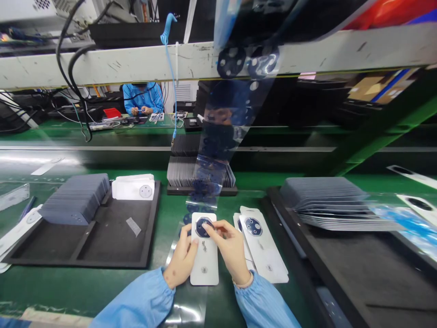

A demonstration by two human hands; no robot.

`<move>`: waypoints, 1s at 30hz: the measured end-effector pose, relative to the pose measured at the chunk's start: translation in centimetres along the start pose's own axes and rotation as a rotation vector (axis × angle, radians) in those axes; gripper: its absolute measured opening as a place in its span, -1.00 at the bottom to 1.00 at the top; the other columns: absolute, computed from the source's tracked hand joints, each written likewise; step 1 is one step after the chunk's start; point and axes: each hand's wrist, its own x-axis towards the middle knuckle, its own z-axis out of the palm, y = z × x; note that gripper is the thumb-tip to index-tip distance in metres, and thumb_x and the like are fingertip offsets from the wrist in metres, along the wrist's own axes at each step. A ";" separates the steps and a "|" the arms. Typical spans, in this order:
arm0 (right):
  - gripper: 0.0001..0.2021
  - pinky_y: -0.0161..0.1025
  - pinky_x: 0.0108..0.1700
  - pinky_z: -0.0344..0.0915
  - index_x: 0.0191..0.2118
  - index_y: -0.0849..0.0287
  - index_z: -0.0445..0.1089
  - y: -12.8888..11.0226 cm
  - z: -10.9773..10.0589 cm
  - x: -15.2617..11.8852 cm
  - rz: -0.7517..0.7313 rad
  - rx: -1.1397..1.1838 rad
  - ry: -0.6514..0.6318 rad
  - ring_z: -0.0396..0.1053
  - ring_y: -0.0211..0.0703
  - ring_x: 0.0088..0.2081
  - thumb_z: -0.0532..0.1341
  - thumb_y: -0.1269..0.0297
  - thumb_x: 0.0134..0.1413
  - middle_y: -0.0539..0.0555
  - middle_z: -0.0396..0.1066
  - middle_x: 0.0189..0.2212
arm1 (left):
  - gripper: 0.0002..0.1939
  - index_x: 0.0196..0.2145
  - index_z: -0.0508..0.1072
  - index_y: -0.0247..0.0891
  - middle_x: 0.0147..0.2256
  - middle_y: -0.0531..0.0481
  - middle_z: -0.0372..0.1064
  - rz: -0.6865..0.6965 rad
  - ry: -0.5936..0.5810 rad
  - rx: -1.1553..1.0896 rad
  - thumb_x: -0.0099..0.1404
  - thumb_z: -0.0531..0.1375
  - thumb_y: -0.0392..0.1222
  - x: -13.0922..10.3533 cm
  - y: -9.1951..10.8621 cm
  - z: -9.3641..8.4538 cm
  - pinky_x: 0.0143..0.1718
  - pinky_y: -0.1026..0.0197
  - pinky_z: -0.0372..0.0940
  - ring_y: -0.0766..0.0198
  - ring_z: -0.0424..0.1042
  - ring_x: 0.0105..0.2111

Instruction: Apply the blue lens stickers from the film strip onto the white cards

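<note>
Probably light, stiff and slick; best taken by the long edges. See the white panel (210, 262) over the green counter (85, 287), pinched narrowly in the left hand (180, 262), thumbed on its dark disc (200, 230) by the right hand (232, 250), grip there impossible to tell.

Inside what looks like a phone assembly workshop, with a white phone back (204, 262) on the near side of a green workbench (251, 182), panel-filled black trays to left (118, 246) and right (362, 273), cables (64, 59) beneath cluttered shelving, and a blue-smocked worker (143, 98) at a far bench (51, 136).
</note>
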 end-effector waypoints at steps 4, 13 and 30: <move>-0.70 -0.28 -0.45 0.07 -0.47 0.19 0.45 0.0 0.0 -0.1 0.000 0.014 0.003 0.11 -0.26 -0.52 0.42 0.06 -0.18 -0.05 0.27 -0.58 | -0.49 0.08 0.04 -0.22 -0.31 -0.04 0.49 -0.007 -0.005 -0.024 0.36 0.02 0.17 0.0 0.0 0.0 -0.37 0.23 0.26 0.23 0.43 -0.41; -0.67 -0.28 -0.45 0.11 -0.47 0.19 0.45 -0.1 0.0 -0.1 -0.003 0.010 0.010 0.14 -0.24 -0.51 0.43 0.01 -0.19 -0.04 0.26 -0.59 | -0.50 0.08 0.05 -0.20 -0.33 -0.01 0.47 -0.003 -0.001 -0.020 0.37 0.03 0.16 0.0 -0.1 0.0 -0.38 0.23 0.25 0.25 0.42 -0.42; -0.70 -0.28 -0.46 0.13 -0.48 0.19 0.44 -0.2 0.1 -0.2 -0.053 -0.046 0.024 0.14 -0.26 -0.53 0.41 0.04 -0.15 -0.05 0.27 -0.60 | -0.47 0.10 0.03 -0.25 -0.30 -0.05 0.46 -0.003 -0.021 -0.041 0.37 0.03 0.15 -0.1 -0.2 0.0 -0.35 0.22 0.23 0.24 0.42 -0.40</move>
